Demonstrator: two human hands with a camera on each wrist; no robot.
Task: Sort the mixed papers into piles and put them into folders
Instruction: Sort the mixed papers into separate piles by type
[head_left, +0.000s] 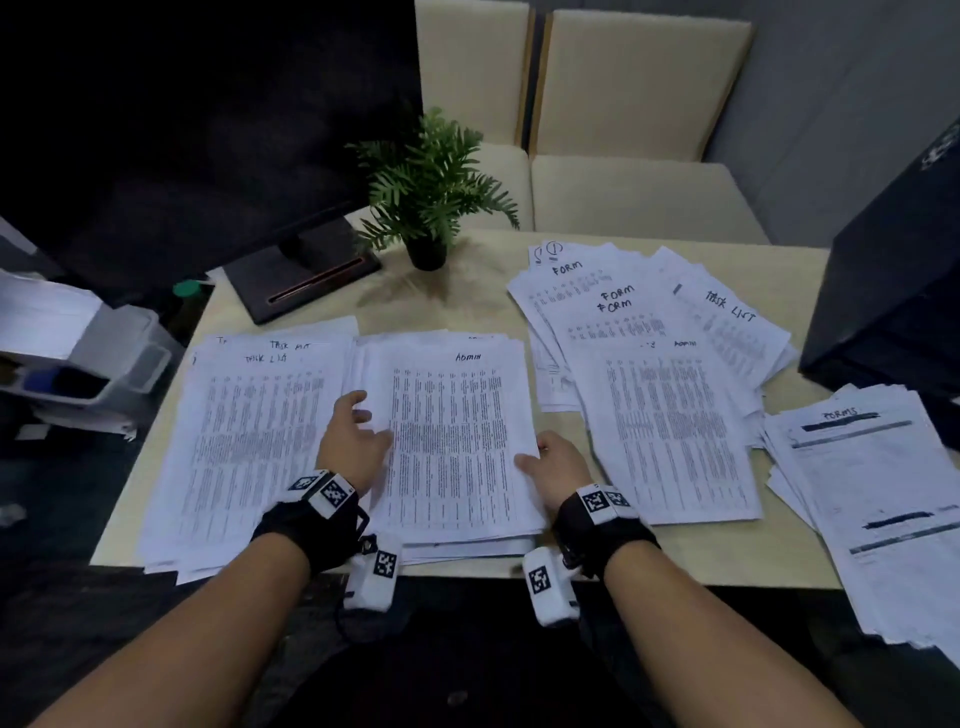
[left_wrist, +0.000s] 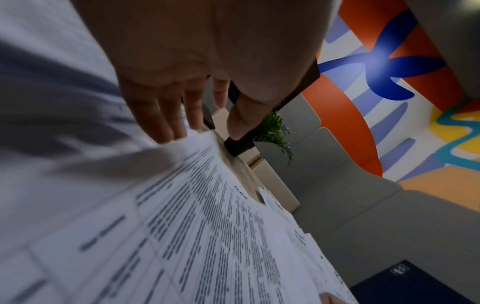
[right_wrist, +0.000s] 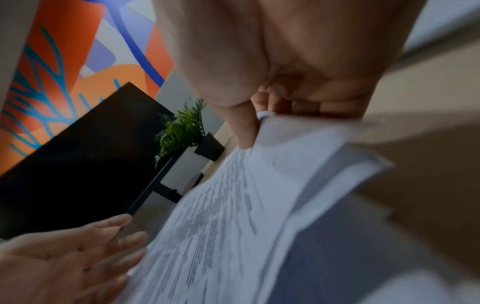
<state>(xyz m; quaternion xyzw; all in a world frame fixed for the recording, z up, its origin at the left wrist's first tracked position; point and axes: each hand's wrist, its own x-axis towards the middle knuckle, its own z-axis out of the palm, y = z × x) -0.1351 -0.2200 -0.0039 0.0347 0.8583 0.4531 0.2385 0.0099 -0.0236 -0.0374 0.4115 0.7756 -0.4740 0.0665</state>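
A stack headed ADMIN (head_left: 452, 441) lies at the middle of the table (head_left: 467, 291). My right hand (head_left: 553, 460) pinches the right edge of its top sheet (right_wrist: 233, 205), thumb on top. My left hand (head_left: 353, 439) lies at the stack's left edge with fingers spread and straight (left_wrist: 166, 115), touching the paper edge. A TASK LIST pile (head_left: 249, 447) lies to the left. A mixed heap of FORM, TASK LIST and ADMIN sheets (head_left: 649, 353) lies to the right. A FORMS pile (head_left: 872, 509) overhangs the table's right front corner.
A potted plant (head_left: 431, 192) and a monitor base (head_left: 306, 275) stand at the back of the table. A black box (head_left: 893, 291) sits at the right edge. A grey tray organiser (head_left: 88, 358) stands left of the table. Cream chairs (head_left: 623, 130) are behind.
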